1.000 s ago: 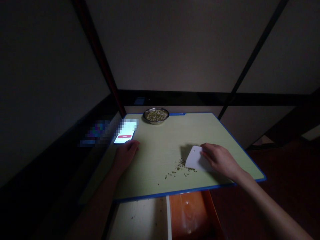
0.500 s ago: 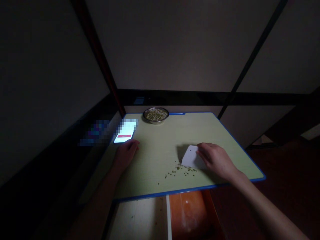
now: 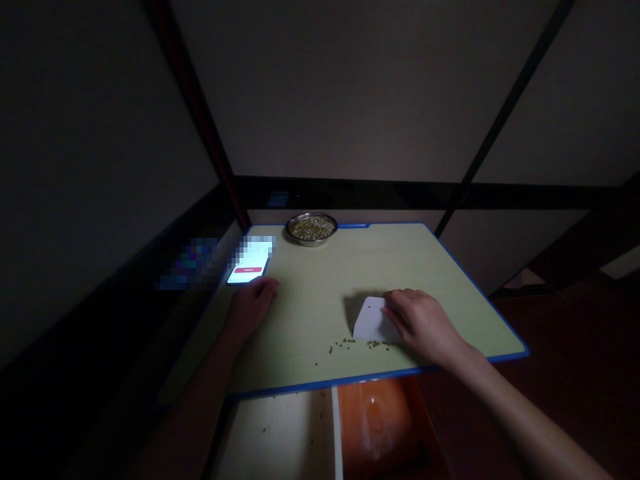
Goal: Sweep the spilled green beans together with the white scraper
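My right hand (image 3: 420, 323) grips a flat white scraper (image 3: 373, 319) with rounded corners and a small hole, tilted with its lower edge at the tabletop. Small greenish beans (image 3: 377, 345) lie scattered along and in front of that edge; the hand and scraper may hide others. On the left side of the table (image 3: 305, 300), my left hand (image 3: 253, 303) rests with its fingers curled in, just below a lit phone (image 3: 249, 270). Nothing shows in that hand. A shallow metal bowl (image 3: 312, 230) of greenish and pale beans stands at the back left.
The folding table has a raised blue edge (image 3: 310, 389). Below its front, a pale open drawer or box (image 3: 285, 437) holds a few specks, beside a glossy orange surface (image 3: 374, 423). A panelled wall (image 3: 345, 100) rises behind. The room is dim.
My right hand has moved the scraper a little left and toward me, over part of the scattered beans, so fewer show. My left hand, the phone and the bowl have stayed put.
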A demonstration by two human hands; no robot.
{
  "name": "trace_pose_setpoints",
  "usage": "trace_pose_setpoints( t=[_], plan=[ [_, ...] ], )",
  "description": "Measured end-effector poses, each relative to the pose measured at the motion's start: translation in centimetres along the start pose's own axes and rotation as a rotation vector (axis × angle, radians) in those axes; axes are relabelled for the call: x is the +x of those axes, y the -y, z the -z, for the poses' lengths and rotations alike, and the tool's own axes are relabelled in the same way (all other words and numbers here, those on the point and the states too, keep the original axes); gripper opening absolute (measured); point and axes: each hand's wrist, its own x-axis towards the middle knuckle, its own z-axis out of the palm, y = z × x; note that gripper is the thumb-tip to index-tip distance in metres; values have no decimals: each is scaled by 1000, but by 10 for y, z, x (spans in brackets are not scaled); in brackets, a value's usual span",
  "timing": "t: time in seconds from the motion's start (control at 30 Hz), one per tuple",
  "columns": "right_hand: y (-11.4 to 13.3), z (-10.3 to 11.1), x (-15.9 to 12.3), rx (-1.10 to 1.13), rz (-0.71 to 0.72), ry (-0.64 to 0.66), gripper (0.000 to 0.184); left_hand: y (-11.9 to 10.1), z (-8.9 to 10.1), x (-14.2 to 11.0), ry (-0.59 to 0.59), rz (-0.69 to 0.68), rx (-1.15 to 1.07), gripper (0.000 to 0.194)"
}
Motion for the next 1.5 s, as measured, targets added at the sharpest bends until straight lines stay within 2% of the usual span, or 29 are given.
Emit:
trace_pose_setpoints(
  t=[0.43,0.57,0.87,1.5],
  plan=[
    [15,0,1,16,58,19,15,-1,-1,0,-2,19,1,35],
    [11,2,0,45,65,16,15,2,-2,0,-5,-4,-10,34],
    [-9,3,-12,79,-12,-10,19,2,-1,0,4,8,-21,35],
    [-3,4,-15,87,29,-8,18,2,-1,2,4,19,-4,38]
  ],
)
